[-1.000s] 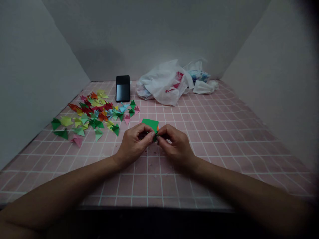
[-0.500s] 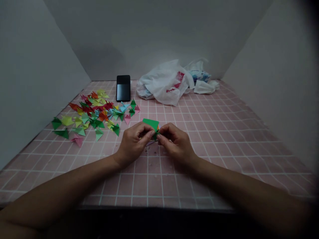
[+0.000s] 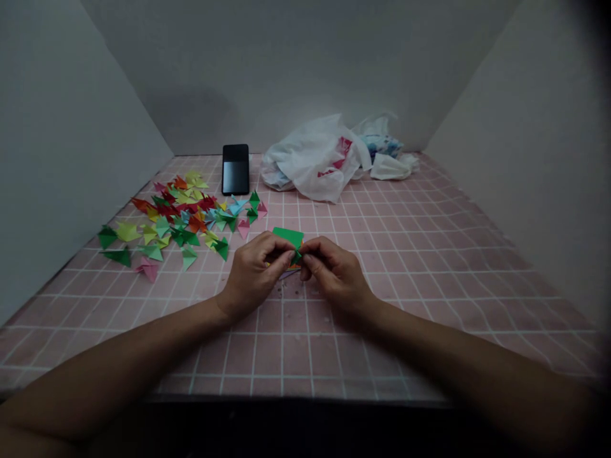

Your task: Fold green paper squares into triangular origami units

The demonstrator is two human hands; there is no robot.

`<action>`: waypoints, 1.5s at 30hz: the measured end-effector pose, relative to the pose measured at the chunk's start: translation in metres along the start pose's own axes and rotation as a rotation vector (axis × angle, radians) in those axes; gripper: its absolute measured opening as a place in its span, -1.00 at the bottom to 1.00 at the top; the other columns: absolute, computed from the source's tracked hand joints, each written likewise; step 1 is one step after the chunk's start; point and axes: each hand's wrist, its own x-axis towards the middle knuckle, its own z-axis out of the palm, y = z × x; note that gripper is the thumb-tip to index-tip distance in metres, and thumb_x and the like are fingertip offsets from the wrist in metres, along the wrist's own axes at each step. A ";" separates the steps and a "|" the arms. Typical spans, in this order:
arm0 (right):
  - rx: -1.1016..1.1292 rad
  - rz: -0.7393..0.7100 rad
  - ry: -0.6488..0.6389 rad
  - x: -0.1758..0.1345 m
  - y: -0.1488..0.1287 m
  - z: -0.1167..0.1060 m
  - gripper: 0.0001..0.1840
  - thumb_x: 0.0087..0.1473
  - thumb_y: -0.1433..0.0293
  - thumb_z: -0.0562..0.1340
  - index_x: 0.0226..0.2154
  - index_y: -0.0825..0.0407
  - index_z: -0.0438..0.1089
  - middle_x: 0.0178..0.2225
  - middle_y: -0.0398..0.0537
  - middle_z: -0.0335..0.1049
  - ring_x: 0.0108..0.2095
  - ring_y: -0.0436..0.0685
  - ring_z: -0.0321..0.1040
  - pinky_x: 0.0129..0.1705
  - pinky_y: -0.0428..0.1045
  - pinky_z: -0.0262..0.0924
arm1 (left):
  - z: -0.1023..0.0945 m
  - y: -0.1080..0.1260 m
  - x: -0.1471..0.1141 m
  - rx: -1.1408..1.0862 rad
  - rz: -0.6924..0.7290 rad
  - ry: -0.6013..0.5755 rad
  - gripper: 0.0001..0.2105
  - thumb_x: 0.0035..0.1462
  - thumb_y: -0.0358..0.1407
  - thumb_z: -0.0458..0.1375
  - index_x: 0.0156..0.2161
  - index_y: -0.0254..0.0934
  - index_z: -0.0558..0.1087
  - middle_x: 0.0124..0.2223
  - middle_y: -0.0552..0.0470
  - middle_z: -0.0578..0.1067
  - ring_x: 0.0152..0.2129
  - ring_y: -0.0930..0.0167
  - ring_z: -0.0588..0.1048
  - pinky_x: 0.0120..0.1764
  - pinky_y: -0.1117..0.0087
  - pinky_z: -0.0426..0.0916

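Between my two hands, over the middle of the table, is a small folded piece of green paper (image 3: 296,257). My left hand (image 3: 260,264) pinches its left side with thumb and forefinger. From the right, my right hand (image 3: 337,270) pinches the same piece, fingertips close together. Just beyond and beneath my fingers lies a stack of coloured paper squares (image 3: 287,236), with green on top and orange and purple edges showing. My fingers hide much of the folded piece and part of the stack.
Many folded paper cranes (image 3: 191,216) in several colours are spread at the left. A black phone (image 3: 235,170) lies behind them. A white plastic bag (image 3: 310,159) and a tissue pack (image 3: 384,145) sit along the back wall. Pink checked cloth (image 3: 429,254) covers the table.
My right hand has shifted slightly left and its fingers have closed nearer to the left fingertips on the green paper. The left hand has hardly moved.
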 end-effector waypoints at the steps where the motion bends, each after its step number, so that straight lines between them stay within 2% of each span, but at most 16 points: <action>1: 0.012 0.014 0.004 0.000 0.001 0.001 -0.95 0.22 0.45 0.17 -0.29 0.00 0.34 -0.46 -0.19 0.34 -0.48 -0.01 0.32 -0.38 -0.05 0.21 | 0.000 0.000 0.000 0.006 0.006 -0.002 -0.94 0.19 -0.42 0.20 -0.31 -0.26 0.50 -0.36 0.02 0.52 -0.42 0.44 0.49 -0.33 0.42 0.38; 5: 0.019 0.039 0.021 0.001 0.003 0.003 -0.95 0.19 0.46 0.22 -0.30 -0.01 0.33 -0.46 -0.21 0.31 -0.49 -0.01 0.28 -0.39 -0.05 0.20 | 0.002 -0.001 -0.001 0.018 0.028 -0.009 -0.94 0.16 -0.44 0.19 -0.33 -0.27 0.48 -0.38 0.04 0.50 -0.43 0.45 0.47 -0.35 0.43 0.36; 9: -0.051 -0.034 0.077 0.003 0.002 0.000 -0.90 0.15 0.43 0.27 -0.23 -0.01 0.36 -0.35 -0.13 0.33 -0.38 0.03 0.28 -0.32 -0.02 0.20 | 0.002 -0.002 0.000 -0.024 0.043 -0.040 -0.94 0.15 -0.45 0.19 -0.32 -0.26 0.48 -0.38 0.04 0.51 -0.43 0.45 0.47 -0.35 0.43 0.36; 12: -0.062 -0.051 0.053 0.004 0.000 -0.002 -0.93 0.15 0.42 0.28 -0.25 0.01 0.40 -0.32 -0.09 0.37 -0.34 0.05 0.31 -0.29 -0.01 0.20 | 0.001 -0.001 0.001 -0.069 0.033 -0.060 -0.95 0.16 -0.44 0.20 -0.31 -0.27 0.50 -0.37 0.03 0.52 -0.42 0.44 0.48 -0.34 0.42 0.36; 15: 0.029 0.011 0.015 0.003 -0.003 -0.002 -0.94 0.19 0.39 0.25 -0.32 0.01 0.38 -0.42 -0.15 0.36 -0.41 0.02 0.30 -0.34 -0.04 0.20 | -0.003 0.001 0.001 -0.104 -0.025 -0.103 -0.97 0.16 -0.41 0.21 -0.32 -0.29 0.50 -0.40 0.04 0.50 -0.45 0.45 0.47 -0.36 0.43 0.35; 19: 0.152 0.066 0.008 0.003 -0.005 -0.002 -0.89 0.19 0.37 0.24 -0.37 0.03 0.36 -0.47 -0.19 0.35 -0.48 -0.03 0.29 -0.41 -0.08 0.19 | -0.007 0.003 0.002 -0.216 -0.108 -0.178 -0.84 0.28 -0.29 0.13 -0.28 -0.31 0.51 -0.40 0.02 0.50 -0.45 0.44 0.47 -0.36 0.43 0.36; 25: 0.213 0.116 0.028 0.004 -0.005 0.000 -0.85 0.16 0.34 0.27 -0.41 0.02 0.36 -0.51 -0.21 0.33 -0.51 -0.03 0.29 -0.43 -0.09 0.19 | -0.003 0.002 0.001 -0.320 -0.250 -0.174 -0.84 0.12 -0.25 0.28 -0.28 -0.33 0.50 -0.39 0.02 0.50 -0.46 0.45 0.45 -0.41 0.45 0.34; 30: 0.278 0.173 -0.012 0.006 -0.005 -0.002 -0.85 0.11 0.32 0.30 -0.43 0.03 0.37 -0.50 -0.20 0.34 -0.50 -0.03 0.27 -0.44 -0.08 0.16 | -0.005 0.003 0.003 -0.459 -0.364 -0.239 -0.84 0.15 -0.24 0.24 -0.33 -0.33 0.47 -0.48 0.10 0.44 -0.54 0.51 0.39 -0.45 0.48 0.29; 34: 0.436 0.306 -0.057 0.008 -0.002 -0.003 -0.81 0.05 0.29 0.36 -0.44 0.04 0.39 -0.51 -0.21 0.35 -0.51 -0.04 0.26 -0.42 -0.08 0.15 | -0.005 0.002 0.005 -0.545 -0.413 -0.272 -0.82 0.16 -0.23 0.25 -0.35 -0.33 0.46 -0.50 0.13 0.41 -0.57 0.54 0.35 -0.48 0.50 0.26; 36: 0.545 0.367 -0.048 0.009 0.000 -0.003 -0.78 0.04 0.27 0.39 -0.45 0.04 0.39 -0.52 -0.22 0.36 -0.51 -0.04 0.27 -0.40 -0.08 0.15 | -0.003 0.001 0.004 -0.603 -0.412 -0.256 -0.82 0.16 -0.22 0.25 -0.29 -0.32 0.46 -0.47 0.12 0.43 -0.55 0.53 0.37 -0.47 0.51 0.29; 40: 0.708 0.416 0.019 0.010 0.003 -0.001 -0.76 -0.01 0.28 0.43 -0.47 0.04 0.40 -0.55 -0.24 0.36 -0.53 -0.07 0.25 -0.40 -0.09 0.15 | 0.002 0.001 0.000 -0.632 -0.322 -0.143 -0.78 0.10 -0.28 0.31 -0.18 -0.27 0.41 -0.31 0.07 0.49 -0.40 0.48 0.50 -0.34 0.47 0.42; 45: 0.784 0.445 0.077 0.010 0.004 0.002 -0.74 -0.06 0.28 0.47 -0.46 0.04 0.42 -0.58 -0.25 0.37 -0.55 -0.08 0.26 -0.41 -0.11 0.16 | 0.003 0.002 -0.003 -0.366 -0.178 -0.146 -0.91 0.14 -0.37 0.27 -0.27 -0.29 0.44 -0.33 0.05 0.50 -0.39 0.45 0.50 -0.33 0.44 0.41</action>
